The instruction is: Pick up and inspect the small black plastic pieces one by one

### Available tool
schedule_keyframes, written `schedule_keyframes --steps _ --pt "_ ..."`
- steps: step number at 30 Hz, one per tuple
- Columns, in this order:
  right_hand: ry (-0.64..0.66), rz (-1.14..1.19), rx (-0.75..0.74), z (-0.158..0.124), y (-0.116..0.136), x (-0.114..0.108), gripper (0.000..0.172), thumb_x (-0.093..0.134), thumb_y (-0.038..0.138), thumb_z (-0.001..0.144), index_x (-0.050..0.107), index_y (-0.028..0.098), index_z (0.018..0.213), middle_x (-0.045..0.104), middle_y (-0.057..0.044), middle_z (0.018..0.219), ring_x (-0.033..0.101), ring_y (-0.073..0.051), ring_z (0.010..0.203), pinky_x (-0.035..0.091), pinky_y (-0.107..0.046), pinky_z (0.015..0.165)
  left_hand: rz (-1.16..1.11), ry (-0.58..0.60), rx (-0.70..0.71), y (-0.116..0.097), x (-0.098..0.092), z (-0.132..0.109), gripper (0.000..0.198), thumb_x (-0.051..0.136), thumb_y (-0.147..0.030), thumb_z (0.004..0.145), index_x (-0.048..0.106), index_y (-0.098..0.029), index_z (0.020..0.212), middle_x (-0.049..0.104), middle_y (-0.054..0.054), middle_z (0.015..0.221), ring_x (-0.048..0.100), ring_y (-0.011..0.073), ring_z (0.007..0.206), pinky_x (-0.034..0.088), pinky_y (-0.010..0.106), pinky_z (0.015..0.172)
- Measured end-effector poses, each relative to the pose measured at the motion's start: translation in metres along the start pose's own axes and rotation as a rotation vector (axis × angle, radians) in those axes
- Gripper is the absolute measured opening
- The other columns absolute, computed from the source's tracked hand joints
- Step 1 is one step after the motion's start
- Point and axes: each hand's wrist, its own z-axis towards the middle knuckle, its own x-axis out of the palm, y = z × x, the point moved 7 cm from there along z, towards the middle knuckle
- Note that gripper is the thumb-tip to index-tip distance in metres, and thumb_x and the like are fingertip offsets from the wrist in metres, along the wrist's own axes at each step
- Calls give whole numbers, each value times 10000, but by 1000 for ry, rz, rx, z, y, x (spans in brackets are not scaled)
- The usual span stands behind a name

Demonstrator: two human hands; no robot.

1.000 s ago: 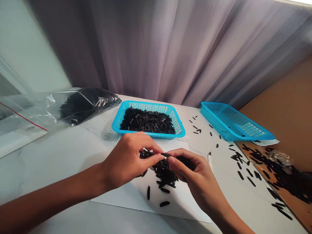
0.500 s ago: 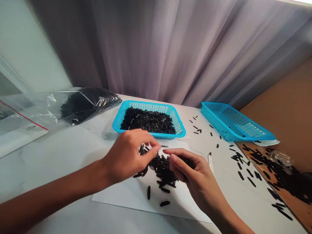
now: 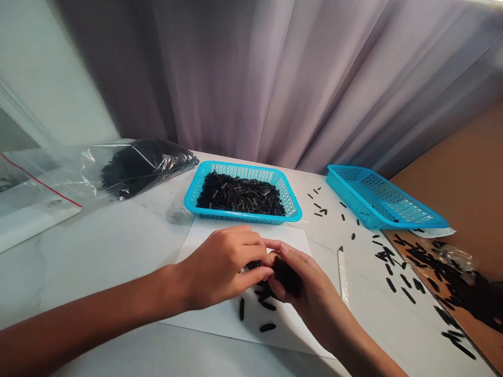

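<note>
Over a white sheet of paper (image 3: 220, 331) my two hands meet. My right hand (image 3: 314, 283) is cupped round a dark bunch of small black elongated pieces (image 3: 290, 280). Beside it, my left hand (image 3: 223, 267) curls its fingers and thumb round more black pieces, partly visible in the gap, its fingertips touching the right hand. Several loose black pieces (image 3: 268, 328) lie on the paper beneath; the hands hide others. Just beyond, a blue plastic basket (image 3: 243, 215) holds a heap of the same pieces. What exactly the pieces are I cannot tell.
A clear zip bag (image 3: 90, 167) filled with black pieces lies at the left. At the right a second blue basket (image 3: 373, 222) stands tilted. A white-handled blade-like tool (image 3: 343, 277) and scattered black pieces (image 3: 391, 285) lie on the marble-patterned table (image 3: 118, 246).
My left hand has moved right and down to meet my right hand. Most of the pile from the paper is now gathered in or covered by the hands.
</note>
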Motion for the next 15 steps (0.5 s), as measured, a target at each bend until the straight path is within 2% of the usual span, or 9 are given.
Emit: schedule_keyframes --steps 3,7,11,15 --pt "8 -44 -25 -1 1 1 361 670 477 867 702 190 1083 465 14 701 301 -106 582 162 -265 537 -8 -9 -10 4 -2 1 59 656 -167 905 713 -160 894 738 31 906 626 179 859 495 314 788" --pt "15 -97 -61 -1 3 -1 281 703 389 860 699 213 1079 468 23 694 308 -112 603 167 -270 539 2 -50 -30 5 -9 2 68 672 -146 880 729 -171 852 746 19 824 621 174 781 486 309 734" --pt "-8 -157 -97 0 7 -5 258 732 324 830 698 216 1062 459 41 622 293 -114 578 173 -272 528 5 -169 4 1 -18 1 84 678 -137 869 731 -161 809 748 11 767 628 158 723 490 294 693" --pt "-59 -182 -112 1 12 -11 230 739 397 827 691 178 874 511 14 671 294 -106 580 163 -281 535 8 -261 11 1 -28 1 58 701 -123 851 729 -160 817 756 9 776 636 152 724 502 288 698"
